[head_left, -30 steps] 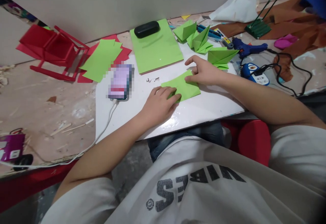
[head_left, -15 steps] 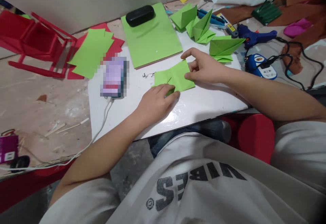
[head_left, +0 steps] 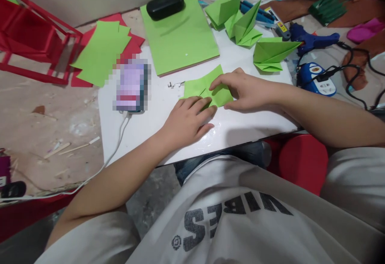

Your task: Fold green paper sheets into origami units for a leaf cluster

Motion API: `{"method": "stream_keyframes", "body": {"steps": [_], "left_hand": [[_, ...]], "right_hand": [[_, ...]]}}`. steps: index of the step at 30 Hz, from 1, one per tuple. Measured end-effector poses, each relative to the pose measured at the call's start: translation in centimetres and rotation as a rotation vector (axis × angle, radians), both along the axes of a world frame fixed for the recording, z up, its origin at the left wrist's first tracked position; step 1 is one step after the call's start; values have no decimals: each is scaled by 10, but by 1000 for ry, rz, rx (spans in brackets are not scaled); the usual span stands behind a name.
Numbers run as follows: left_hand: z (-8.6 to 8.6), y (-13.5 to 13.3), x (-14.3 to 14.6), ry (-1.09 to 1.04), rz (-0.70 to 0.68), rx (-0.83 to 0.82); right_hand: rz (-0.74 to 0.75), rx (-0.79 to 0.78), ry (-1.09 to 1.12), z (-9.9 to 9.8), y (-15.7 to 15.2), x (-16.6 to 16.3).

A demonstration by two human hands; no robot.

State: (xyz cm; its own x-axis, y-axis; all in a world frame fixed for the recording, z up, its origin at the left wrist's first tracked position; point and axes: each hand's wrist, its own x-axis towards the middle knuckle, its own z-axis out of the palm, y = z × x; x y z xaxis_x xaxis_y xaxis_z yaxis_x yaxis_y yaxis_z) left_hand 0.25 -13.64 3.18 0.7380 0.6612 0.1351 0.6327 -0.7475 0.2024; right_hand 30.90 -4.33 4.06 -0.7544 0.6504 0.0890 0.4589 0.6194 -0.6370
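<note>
A small piece of green paper [head_left: 195,87], creased and partly folded, lies on the white board before me. My left hand [head_left: 191,117] rests flat across its lower left part, fingers spread. From the right, my right hand [head_left: 245,89] reaches over the paper with fingertips on its surface, the thumb apart from them at the lower right edge. Folded green paper pieces [head_left: 242,27] stand at the upper right of the board, another folded piece [head_left: 272,55] just beyond my right hand. A stack of green sheets [head_left: 189,35] lies behind the paper, a black case [head_left: 165,5] on top.
Left of the paper is a blurred phone [head_left: 130,85] with a white cable [head_left: 120,136]. Green strips [head_left: 104,51] lie over red paper beside a red model chair [head_left: 36,43]. On the right are a blue glue gun [head_left: 314,37], a cutter [head_left: 279,25] and a blue power socket [head_left: 317,79].
My right hand has shifted from the paper's upper right corner down onto its middle and lower right edge. My left fingers have spread wider. The view has shifted slightly.
</note>
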Motion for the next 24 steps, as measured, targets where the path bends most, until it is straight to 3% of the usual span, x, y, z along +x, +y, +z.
{"method": "stream_keyframes", "body": {"steps": [7, 16, 20, 24], "left_hand": [[-3, 0, -1, -8, 5, 7], [-5, 1, 0, -17, 5, -1], [-6, 2, -1, -15, -11, 51], [-7, 2, -1, -131, 8, 2]], "right_hand": [[2, 10, 63, -3, -3, -3], [47, -65, 362, -22, -8, -12], [20, -66, 382, -27, -9, -14], [-33, -109, 351, -25, -11, -14]]}}
